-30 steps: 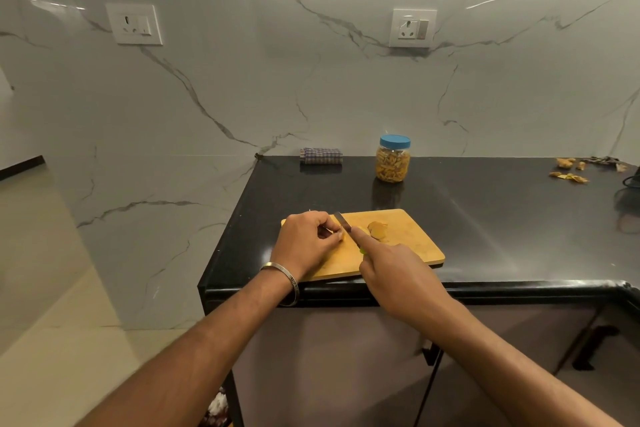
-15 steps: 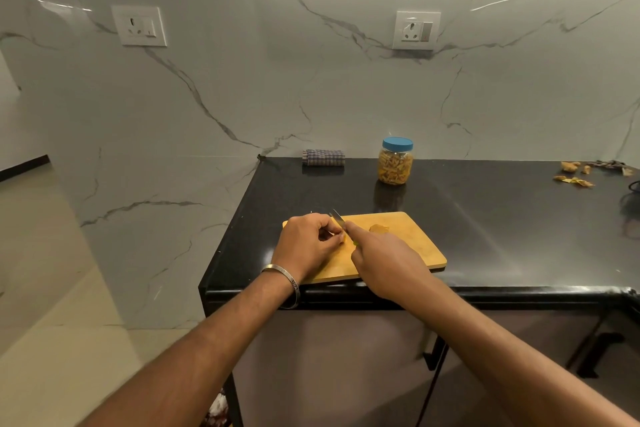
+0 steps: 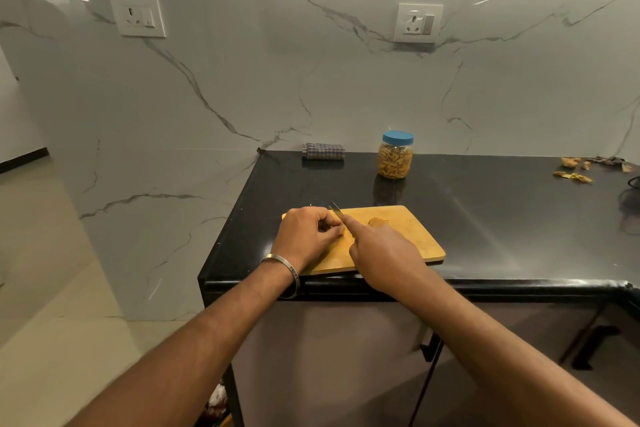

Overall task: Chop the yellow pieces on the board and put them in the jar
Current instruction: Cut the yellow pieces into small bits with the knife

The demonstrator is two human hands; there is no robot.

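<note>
A wooden cutting board lies at the near edge of the black counter. My left hand rests on the board's left end, fingers curled over a yellow piece that is mostly hidden. My right hand grips a knife, index finger along its back; the blade tip sticks out beside my left fingers. A small heap of yellow pieces lies just right of the blade. Farther back stands a clear jar with a blue lid on it, holding yellow pieces.
A folded checked cloth lies against the marble wall at the back left of the counter. Yellow-brown scraps are scattered at the far right. The counter's left edge drops to the floor. Two wall sockets are above.
The knife and my right hand have shifted slightly left, closer to my left fingers. The view has drifted a little; the jar and board have not moved.
</note>
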